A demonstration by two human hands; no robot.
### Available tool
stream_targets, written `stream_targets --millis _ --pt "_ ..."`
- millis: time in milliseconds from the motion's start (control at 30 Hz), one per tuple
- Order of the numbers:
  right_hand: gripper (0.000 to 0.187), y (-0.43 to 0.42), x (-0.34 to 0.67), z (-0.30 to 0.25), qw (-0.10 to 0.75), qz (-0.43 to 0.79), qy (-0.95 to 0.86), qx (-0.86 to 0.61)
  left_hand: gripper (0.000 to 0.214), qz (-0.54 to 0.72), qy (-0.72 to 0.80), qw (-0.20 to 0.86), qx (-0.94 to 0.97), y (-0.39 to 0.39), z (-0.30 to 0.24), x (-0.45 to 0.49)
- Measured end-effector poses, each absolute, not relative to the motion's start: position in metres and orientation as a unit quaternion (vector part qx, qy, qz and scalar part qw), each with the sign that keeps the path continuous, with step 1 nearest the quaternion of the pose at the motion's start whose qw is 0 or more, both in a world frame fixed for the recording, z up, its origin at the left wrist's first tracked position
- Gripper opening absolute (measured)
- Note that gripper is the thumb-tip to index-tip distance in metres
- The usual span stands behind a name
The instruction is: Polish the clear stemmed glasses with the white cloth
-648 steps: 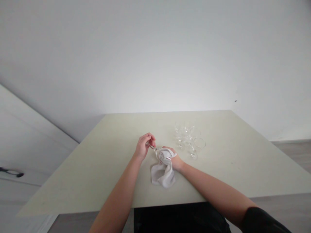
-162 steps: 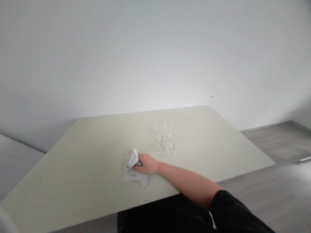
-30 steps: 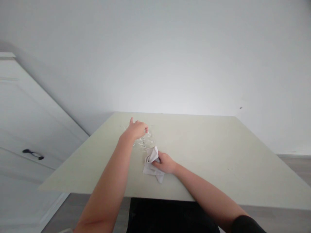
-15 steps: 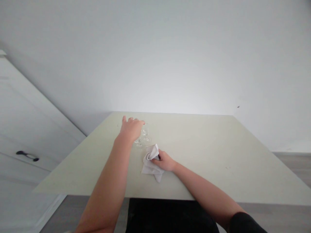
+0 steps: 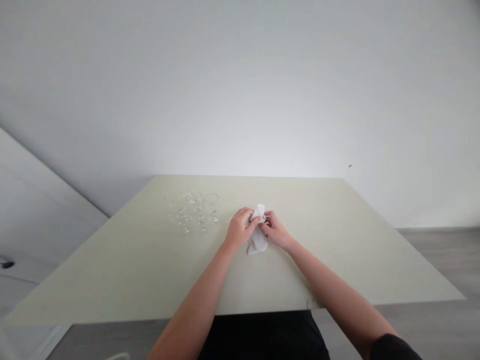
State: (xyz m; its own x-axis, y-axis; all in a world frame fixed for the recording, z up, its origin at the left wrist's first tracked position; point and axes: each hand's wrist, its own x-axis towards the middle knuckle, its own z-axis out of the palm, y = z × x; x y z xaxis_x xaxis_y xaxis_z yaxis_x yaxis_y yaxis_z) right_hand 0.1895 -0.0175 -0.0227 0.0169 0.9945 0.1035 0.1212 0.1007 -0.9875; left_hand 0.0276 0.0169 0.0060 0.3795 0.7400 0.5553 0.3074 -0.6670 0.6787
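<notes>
A white cloth (image 5: 257, 240) hangs bunched between both my hands over the middle of a pale table (image 5: 337, 260). My left hand (image 5: 240, 227) has its fingers closed on the cloth's left side. Closed on the right side of the cloth is my right hand (image 5: 275, 231). Whether a glass is wrapped inside the cloth is hidden. Several small clear stemmed glasses (image 5: 193, 210) stand in a cluster to the left of my hands, apart from them.
A plain white wall (image 5: 240, 90) rises behind the table's far edge. White cabinet fronts with a dark handle (image 5: 5, 263) stand at the far left. Grey wooden floor (image 5: 442, 250) shows to the right of the table.
My left hand has left the glasses and come to the cloth. My right hand has lifted the cloth off the table. The view has shifted, so the glasses now sit further left.
</notes>
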Motion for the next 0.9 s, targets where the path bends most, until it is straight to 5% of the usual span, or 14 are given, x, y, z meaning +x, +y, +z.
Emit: stream_targets --millis 233,600,733,900 --pt "0.022 -0.026 0.199 -0.034 0.507 0.412 -0.556 -0.514 0.034 0.567 0.383 0.411 0.602 0.023 -0.015 0.036" --pt "0.030 -0.030 0.180 -0.037 0.476 0.390 -0.619 -0.488 0.043 0.474 0.312 0.547 0.616 0.017 -0.018 0.046" --pt "0.024 -0.028 0.185 -0.039 0.440 0.372 -0.634 -0.516 0.039 0.441 0.313 0.455 0.707 0.012 -0.011 0.041" --pt "0.034 -0.031 0.191 -0.032 0.449 0.297 -0.659 -0.525 0.023 0.481 0.433 0.072 0.759 0.012 0.016 0.002"
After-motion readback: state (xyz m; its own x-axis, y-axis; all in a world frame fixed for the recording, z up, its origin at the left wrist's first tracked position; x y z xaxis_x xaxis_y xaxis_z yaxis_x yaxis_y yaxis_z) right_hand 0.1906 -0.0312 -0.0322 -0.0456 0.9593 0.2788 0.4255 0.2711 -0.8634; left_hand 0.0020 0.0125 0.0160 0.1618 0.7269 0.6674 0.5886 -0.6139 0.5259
